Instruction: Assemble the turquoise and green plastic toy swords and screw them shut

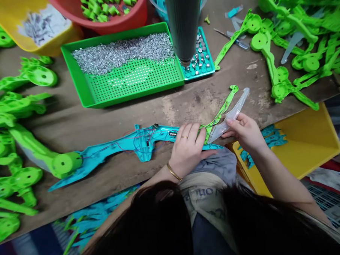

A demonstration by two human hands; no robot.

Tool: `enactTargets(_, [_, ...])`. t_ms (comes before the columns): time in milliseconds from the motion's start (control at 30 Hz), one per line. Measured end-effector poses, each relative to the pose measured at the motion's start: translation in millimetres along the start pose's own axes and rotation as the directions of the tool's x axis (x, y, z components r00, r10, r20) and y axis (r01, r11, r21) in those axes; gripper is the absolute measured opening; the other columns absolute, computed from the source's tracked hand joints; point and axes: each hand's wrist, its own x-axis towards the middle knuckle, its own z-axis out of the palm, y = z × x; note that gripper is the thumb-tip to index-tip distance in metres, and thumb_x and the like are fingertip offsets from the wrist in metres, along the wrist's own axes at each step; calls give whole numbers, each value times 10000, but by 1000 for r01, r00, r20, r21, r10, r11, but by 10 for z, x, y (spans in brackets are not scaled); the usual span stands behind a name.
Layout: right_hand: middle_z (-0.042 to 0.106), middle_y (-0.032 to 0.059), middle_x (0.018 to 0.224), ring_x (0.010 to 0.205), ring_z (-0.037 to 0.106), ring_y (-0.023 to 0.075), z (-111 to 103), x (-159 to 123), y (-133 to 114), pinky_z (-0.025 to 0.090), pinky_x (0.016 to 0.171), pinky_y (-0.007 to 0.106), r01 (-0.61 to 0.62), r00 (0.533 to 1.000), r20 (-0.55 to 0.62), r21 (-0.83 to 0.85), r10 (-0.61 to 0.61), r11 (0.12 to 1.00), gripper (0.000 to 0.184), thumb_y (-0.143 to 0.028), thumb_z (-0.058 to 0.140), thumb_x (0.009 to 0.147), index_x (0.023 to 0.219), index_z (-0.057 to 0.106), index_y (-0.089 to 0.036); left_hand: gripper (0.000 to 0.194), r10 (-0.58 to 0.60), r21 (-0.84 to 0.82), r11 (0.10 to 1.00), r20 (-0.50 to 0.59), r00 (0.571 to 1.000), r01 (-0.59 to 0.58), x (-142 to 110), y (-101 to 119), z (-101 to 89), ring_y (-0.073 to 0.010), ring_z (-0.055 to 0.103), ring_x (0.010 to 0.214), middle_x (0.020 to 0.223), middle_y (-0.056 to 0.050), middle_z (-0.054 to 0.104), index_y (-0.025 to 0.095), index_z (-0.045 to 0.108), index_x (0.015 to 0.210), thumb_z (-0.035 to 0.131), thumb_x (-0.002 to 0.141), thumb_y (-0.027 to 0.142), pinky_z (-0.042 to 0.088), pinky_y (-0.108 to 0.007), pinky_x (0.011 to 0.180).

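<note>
A blue plastic toy bow half-shell (125, 143) lies along the table's front edge, its hollow side up, with thin wires and small electronic parts in it. Over its right end is my left hand (187, 145), fingers closed down on the shell. A slim green limb piece (222, 111) juts up and right from beside those fingers. Between thumb and fingers, my right hand (245, 131) pinches a translucent white curved plastic piece (234, 113), held against the green limb piece. At the shell's left end, a green limb with a round hub (66, 164) is joined on or overlaps it.
A green tray (129, 92) of small screws stands behind the shell, beside a dark vertical post (184, 25) and a teal tray (209, 67) of metal caps. Green parts (310, 63) pile at both sides. A yellow bin (308, 136) sits at right, below the table edge.
</note>
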Motion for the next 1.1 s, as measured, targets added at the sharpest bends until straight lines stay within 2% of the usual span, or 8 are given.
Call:
enactTargets(167, [736,-8,731,610,701,121,26,-17,-30,609,574,218,-46,999,-3,-85,46,995,418,-464,815,681,901,602,-179,710,-42,-13,999,11,999,42,-34,21,31,-322,599,1110,1166,-212,661,71,648,1156,479,859,694,425,-471,1036])
enactTargets(433, [690,14,595,466,651,146,58,2,-139,540,436,232,-148,989,-38,-350,144,925,521,-630,761,664,819,541,-184,700,-28,9,1000,-60,998,29,-54,21,64,-322,620,1100,1143,-207,673,45,661,1117,559,829,676,446,-448,1037])
enactTargets(567, [628,-5,507,380,563,128,8,6,-216,443,358,234,-111,993,-39,-616,111,780,495,-681,664,735,706,521,-208,632,-35,-46,998,10,999,35,-76,24,44,-323,589,1162,1206,-193,642,163,604,1283,564,858,628,443,-494,1026])
enactTargets(667, [573,-15,434,370,525,116,-79,61,-294,378,353,229,-10,1000,-2,-823,15,567,492,-649,659,758,579,498,-219,543,3,-25,1000,60,998,-1,-97,23,36,-322,557,1215,1266,-177,616,275,565,1335,558,886,582,436,-520,1026])
enactTargets(733, [584,-28,446,361,514,111,-156,161,-353,355,348,230,45,996,-4,-853,-93,520,431,-594,716,733,616,526,-225,529,22,3,1000,49,999,-22,-100,21,33,-324,555,1213,1258,-191,616,258,576,1317,560,890,570,438,-519,1023])
enactTargets(833, [635,-57,532,343,525,117,-262,391,-443,362,334,230,98,959,-110,-733,-260,674,355,-508,726,752,924,571,-238,530,43,30,999,19,999,-44,-90,13,18,-329,574,1176,1219,-209,629,226,605,1273,561,882,580,453,-514,1003])
enactTargets(900, [619,-76,527,316,510,118,-304,542,-502,340,314,220,107,958,-140,-632,-249,768,379,-469,690,781,1042,533,-244,532,49,43,998,28,998,-50,-80,5,-2,-330,581,1163,1218,-213,628,222,614,1259,571,871,584,457,-512,1000])
enactTargets(1100, [523,-114,420,245,397,90,-304,734,-635,266,270,176,20,990,-110,-504,-87,864,327,-358,720,731,925,483,-245,494,72,66,995,39,997,-74,-61,-24,-40,-322,598,1118,1194,-202,636,218,648,1219,632,846,541,468,-492,993])
